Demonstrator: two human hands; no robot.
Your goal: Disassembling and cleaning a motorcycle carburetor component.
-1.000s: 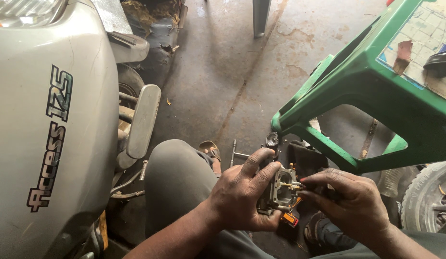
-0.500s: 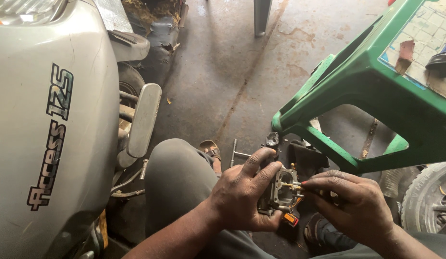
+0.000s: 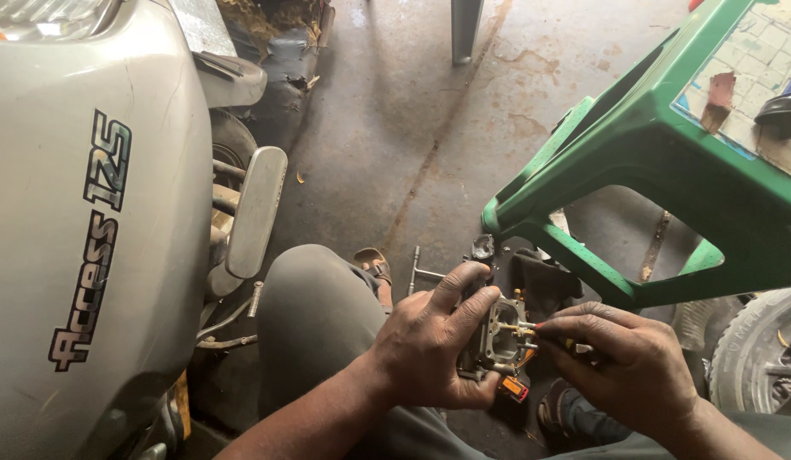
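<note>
— Where's the carburetor (image 3: 498,336)?
— Clasped in the left hand (image 3: 429,345), over the knee. Right hand (image 3: 621,362) pinches a thin tool into it.
— Room?
— Green stool (image 3: 659,162) crowds right; scooter panel (image 3: 89,221) left.

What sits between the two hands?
In the head view, a small metal carburettor sits between the left hand and right hand; both touch it.

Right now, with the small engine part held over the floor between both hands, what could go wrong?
1. The left hand holds the small metal engine part in mid-air above the concrete floor; a slip could drop it.
2. The right hand pinches a thin tool into the part; loose small pieces might fall and be hard to find on the stained floor.
3. The green plastic stool stands close and could be knocked.
</note>
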